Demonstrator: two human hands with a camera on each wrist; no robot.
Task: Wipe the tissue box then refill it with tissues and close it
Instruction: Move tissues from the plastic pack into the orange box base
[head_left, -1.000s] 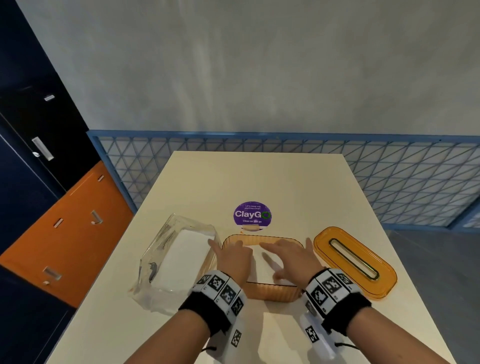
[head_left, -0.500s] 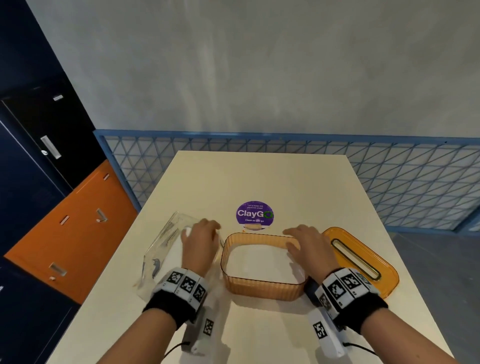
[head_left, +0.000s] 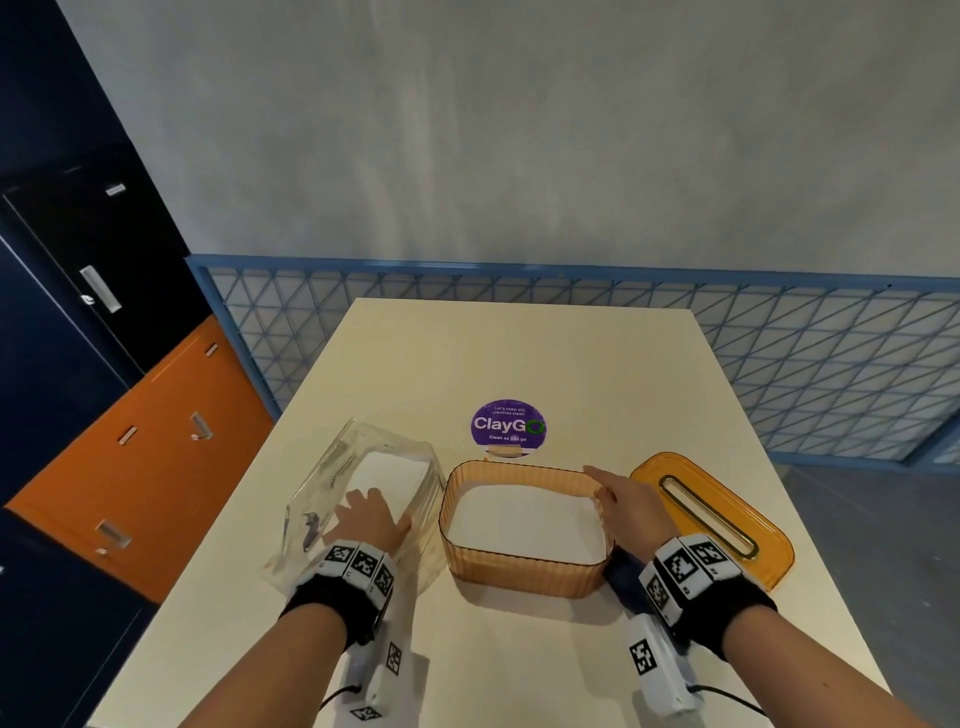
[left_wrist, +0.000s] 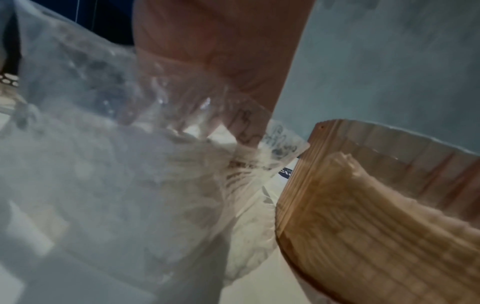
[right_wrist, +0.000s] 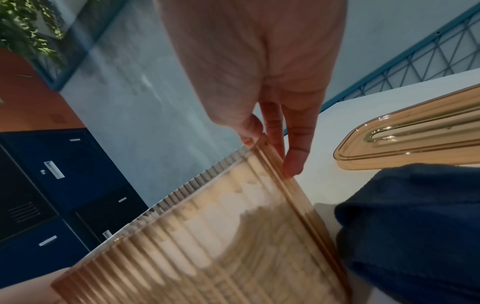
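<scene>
The orange ribbed tissue box (head_left: 524, 569) stands open in front of me with a white stack of tissues (head_left: 524, 519) inside. Its slotted orange lid (head_left: 711, 514) lies to the right on the table. A clear plastic bag (head_left: 358, 457) with more white tissues (head_left: 389, 467) lies to the left. My left hand (head_left: 371, 519) reaches into the bag, and in the left wrist view its fingers (left_wrist: 233, 115) run straight down onto the stack. My right hand (head_left: 618, 506) holds the box's right wall, thumb (right_wrist: 249, 129) on the rim and fingers (right_wrist: 293, 160) outside.
A dark blue cloth (right_wrist: 415, 226) lies under my right wrist, between box and lid. A purple round sticker (head_left: 508, 425) sits behind the box on the cream table (head_left: 519, 353). Orange and navy lockers (head_left: 130, 467) stand left; a blue mesh fence (head_left: 779, 364) runs behind.
Both hands have left the tissues inside the box. My left hand moved left into the plastic bag, and my right hand moved to the box's right rim.
</scene>
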